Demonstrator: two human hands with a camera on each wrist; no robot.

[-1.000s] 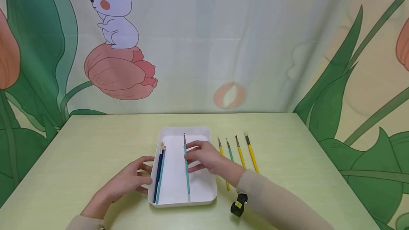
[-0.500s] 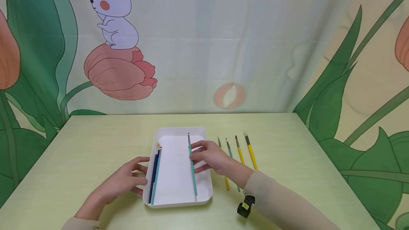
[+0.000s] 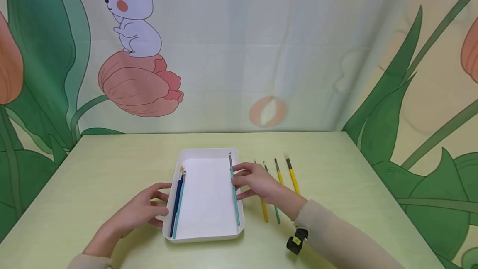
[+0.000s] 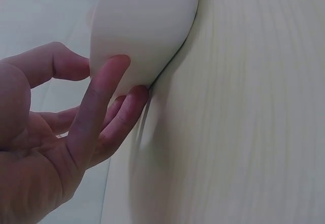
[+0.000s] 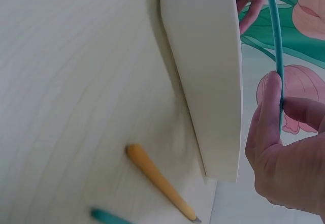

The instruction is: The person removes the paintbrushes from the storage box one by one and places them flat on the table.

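My right hand (image 3: 257, 182) pinches a slim teal paintbrush (image 3: 235, 198) over the right side of a shallow white tray (image 3: 205, 202), bristles pointing away from me. In the right wrist view, the teal handle (image 5: 277, 26) stands out above the tray wall (image 5: 208, 82), between thumb and finger. At the tray's left, my left hand (image 3: 140, 209) touches the outer wall with spread fingertips, which the left wrist view shows against the white side (image 4: 147, 26). A dark blue paintbrush (image 3: 175, 211) and a light blue paintbrush (image 3: 179, 206) lie side by side along the tray's inner left edge.
Right of the tray, a yellow paintbrush (image 3: 264, 213), another teal paintbrush (image 3: 277, 215), a red-brown-tipped yellow brush (image 3: 280, 176) and a wide yellow brush (image 3: 293, 177) lie on the pale table (image 3: 123, 157), partly under my right forearm. A printed curtain (image 3: 224, 53) hangs behind.
The tray has slid left along with my left hand. My right hand has moved right with the teal paintbrush, from over the tray's middle to its right edge.
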